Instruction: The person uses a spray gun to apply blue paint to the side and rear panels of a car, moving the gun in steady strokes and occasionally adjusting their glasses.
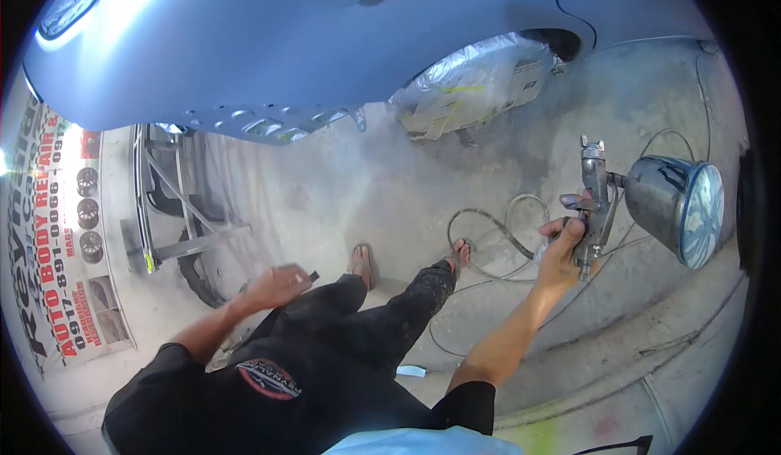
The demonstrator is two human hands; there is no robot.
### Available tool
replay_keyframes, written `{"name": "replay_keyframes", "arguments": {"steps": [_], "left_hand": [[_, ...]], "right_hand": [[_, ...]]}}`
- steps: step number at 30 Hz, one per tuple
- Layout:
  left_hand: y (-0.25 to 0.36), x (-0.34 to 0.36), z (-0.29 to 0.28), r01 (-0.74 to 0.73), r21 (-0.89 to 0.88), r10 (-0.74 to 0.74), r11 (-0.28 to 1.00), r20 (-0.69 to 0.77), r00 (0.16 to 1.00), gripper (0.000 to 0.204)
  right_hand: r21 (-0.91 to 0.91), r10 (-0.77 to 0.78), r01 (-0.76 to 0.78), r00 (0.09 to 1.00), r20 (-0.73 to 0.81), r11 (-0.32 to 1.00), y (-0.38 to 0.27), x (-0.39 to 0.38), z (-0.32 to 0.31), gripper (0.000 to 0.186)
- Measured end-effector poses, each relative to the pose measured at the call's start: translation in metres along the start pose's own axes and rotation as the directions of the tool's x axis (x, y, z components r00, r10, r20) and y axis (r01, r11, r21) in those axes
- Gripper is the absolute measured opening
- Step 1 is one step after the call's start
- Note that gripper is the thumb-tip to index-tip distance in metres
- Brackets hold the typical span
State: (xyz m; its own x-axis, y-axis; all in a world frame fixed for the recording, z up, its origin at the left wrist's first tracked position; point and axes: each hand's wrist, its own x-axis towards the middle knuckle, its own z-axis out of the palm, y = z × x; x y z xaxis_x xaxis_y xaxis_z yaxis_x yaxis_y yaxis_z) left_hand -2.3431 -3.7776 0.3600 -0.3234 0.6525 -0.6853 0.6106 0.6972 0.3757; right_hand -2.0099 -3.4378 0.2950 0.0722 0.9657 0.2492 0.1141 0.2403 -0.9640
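Wrapped wheel (480, 89) taken as landmark; blue-grey car body (268, 40) arches over it. Spray gun (599, 203) with metal cup (659, 199): right of wheel, toward wearer; right hand (561, 252) closed around its handle. Left hand (278, 287): left of wheel, toward wearer, fingers loosely curled; small dark object (313, 276) at fingertips, grip cannot be told. Hose (510, 236) loops wearer-side of wheel.

The car (268, 56) is cropped above; the right hand (565, 252) partly hides the spray gun (599, 191).
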Motion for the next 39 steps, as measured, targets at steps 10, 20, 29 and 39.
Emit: {"name": "replay_keyframes", "arguments": {"steps": [10, 20, 29, 39], "left_hand": [[-0.139, -0.066, 0.069, 0.317, 0.003, -0.315, 0.949, 0.109, 0.943, 0.045], [-0.117, -0.072, 0.081, 0.318, -0.099, -0.307, 0.943, 0.112, 0.945, 0.043], [-0.100, -0.054, 0.078, 0.369, -0.114, -0.352, 0.922, 0.148, 0.924, 0.045], [-0.120, -0.058, 0.064, 0.431, -0.070, -0.416, 0.900, 0.158, 0.895, 0.041]], "right_hand": [[0.193, -0.356, 0.300, 0.796, 0.490, 0.934, 0.041, -0.125, 0.084, 0.037], [0.194, -0.031, -0.051, 0.917, 0.398, 0.980, 0.052, -0.054, 0.059, 0.036], [-0.002, -0.014, 0.014, 0.997, -0.076, 1.000, 0.047, 0.066, -0.001, 0.044], [0.056, -0.281, 0.294, 0.818, 0.502, 0.954, 0.111, -0.097, 0.068, 0.043]]}}
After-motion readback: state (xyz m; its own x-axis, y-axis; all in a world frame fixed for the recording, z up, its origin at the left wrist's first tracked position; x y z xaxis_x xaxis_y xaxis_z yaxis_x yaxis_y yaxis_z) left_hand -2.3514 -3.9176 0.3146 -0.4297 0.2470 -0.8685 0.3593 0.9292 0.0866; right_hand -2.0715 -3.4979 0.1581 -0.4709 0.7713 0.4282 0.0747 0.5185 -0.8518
